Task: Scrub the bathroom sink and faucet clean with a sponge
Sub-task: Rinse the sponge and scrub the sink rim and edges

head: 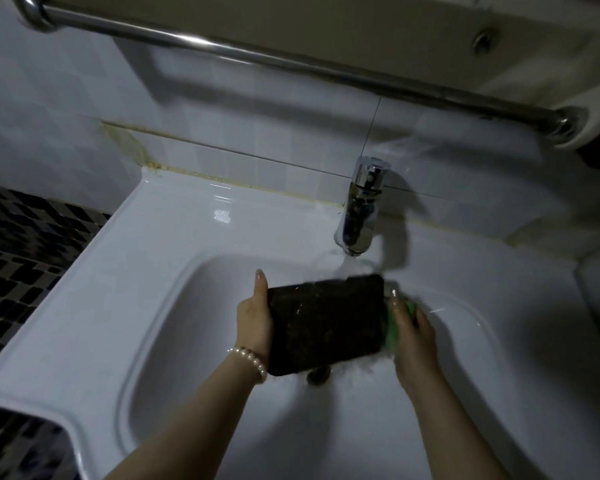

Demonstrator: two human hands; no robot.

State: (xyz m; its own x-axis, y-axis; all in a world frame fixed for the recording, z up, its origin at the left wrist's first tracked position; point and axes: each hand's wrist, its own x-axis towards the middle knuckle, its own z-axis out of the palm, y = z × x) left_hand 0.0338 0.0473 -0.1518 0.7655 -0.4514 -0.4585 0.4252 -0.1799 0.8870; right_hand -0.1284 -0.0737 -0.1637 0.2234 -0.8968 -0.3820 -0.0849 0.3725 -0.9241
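Observation:
A white ceramic sink (174, 306) fills the view, with a chrome faucet (359, 206) at its back edge and water running from the spout. Under the stream I hold a dark rectangular tray (326, 323), wet and tilted over the basin. My left hand (255, 317) grips its left edge, thumb up along the side. My right hand (413, 334) is at the tray's right edge and holds a green sponge (394, 327), which is mostly hidden behind the fingers and the tray. The drain (317, 375) shows just below the tray.
A metal bar (257, 58) runs across the white tiled wall (222, 133) above the sink. Dark mosaic floor tiles (21, 258) lie to the left. A flat ledge of the sink (194, 209) stretches left of the faucet.

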